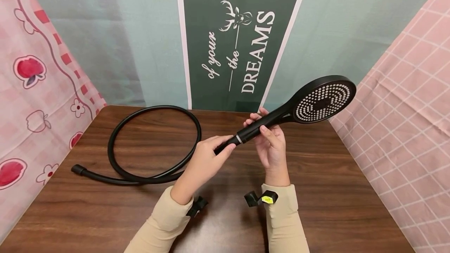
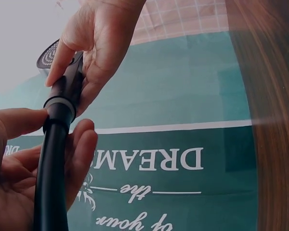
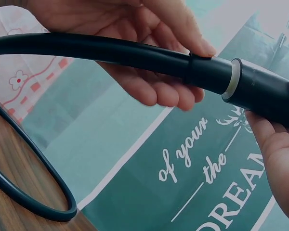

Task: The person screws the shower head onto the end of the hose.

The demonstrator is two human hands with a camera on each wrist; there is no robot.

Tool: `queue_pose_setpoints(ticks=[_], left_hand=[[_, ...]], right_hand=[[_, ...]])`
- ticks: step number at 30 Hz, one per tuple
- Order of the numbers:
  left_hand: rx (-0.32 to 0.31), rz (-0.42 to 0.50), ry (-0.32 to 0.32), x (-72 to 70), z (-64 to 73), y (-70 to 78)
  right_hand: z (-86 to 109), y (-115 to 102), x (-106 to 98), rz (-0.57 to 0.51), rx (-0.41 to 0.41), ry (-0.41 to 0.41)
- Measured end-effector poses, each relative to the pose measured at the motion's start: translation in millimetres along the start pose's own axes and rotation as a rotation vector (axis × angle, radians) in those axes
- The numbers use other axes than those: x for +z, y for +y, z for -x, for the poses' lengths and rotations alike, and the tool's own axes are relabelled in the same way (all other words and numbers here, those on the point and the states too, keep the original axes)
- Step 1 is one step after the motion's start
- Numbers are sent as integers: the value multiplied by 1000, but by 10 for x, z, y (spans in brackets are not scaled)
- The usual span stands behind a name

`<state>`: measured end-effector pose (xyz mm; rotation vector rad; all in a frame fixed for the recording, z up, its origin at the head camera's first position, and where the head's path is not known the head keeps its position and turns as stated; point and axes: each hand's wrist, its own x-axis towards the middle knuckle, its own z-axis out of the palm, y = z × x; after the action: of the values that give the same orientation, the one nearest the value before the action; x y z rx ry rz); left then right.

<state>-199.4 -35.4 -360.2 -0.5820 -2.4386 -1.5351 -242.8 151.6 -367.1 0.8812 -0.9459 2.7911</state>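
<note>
Where hands grip, hose and shower handle partly hidden.

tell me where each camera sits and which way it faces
Head: worn on the head, facing forward and down at the table, hose and shower head; left hand, right hand and both sleeves show.
Left wrist: worn there, facing along the hose toward the shower head; parts of both hands show.
Right wrist: worn there, facing the joint side-on; parts of both hands show.
Shared: both wrist views show the joint's pale ring.
</note>
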Motion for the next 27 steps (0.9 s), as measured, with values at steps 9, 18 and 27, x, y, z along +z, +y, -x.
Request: queue_pose_setpoints(ticks=[9, 18, 27], left_hand=[[48, -42, 31, 13, 17, 15], [62, -71, 88, 36, 32, 7], [56, -44, 50, 35, 28, 11]], right_hand=[[19, 1, -6, -3, -2, -1], [22, 16, -5, 12, -2, 10], [26, -4, -5, -1, -3, 3]])
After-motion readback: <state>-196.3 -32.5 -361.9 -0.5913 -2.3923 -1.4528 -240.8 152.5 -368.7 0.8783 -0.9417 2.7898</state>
